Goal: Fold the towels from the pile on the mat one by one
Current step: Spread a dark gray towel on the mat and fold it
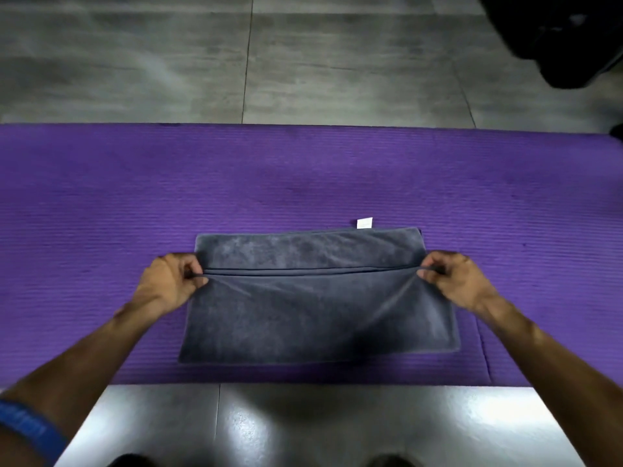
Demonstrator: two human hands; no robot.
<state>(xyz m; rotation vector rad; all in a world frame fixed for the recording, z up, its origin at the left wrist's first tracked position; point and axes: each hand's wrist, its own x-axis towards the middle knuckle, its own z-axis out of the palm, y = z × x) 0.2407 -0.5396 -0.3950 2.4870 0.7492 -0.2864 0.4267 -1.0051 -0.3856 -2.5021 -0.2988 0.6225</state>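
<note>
Head view, looking down: grey towel [317,311] spread on purple mat [101,197], lying at the mat's near middle, long edges running left to right. Near layer lifted and drawn taut along a straight horizontal edge across the towel's width; far strip lying flat beyond that edge. Left hand [170,281] pinching the raised edge at its left corner, fingers curled round the cloth. Right hand [455,278] pinching the same edge at its right corner, likewise curled. Creases fanning from both pinched corners into the cloth. Small white label [364,223] projecting from the far edge, toward the right. Blue wristband [27,429] on the left forearm, lower left. Grey tiled floor [303,62] beyond and in front of the mat. Dark, blurred object [556,38] at upper right, unidentifiable.
</note>
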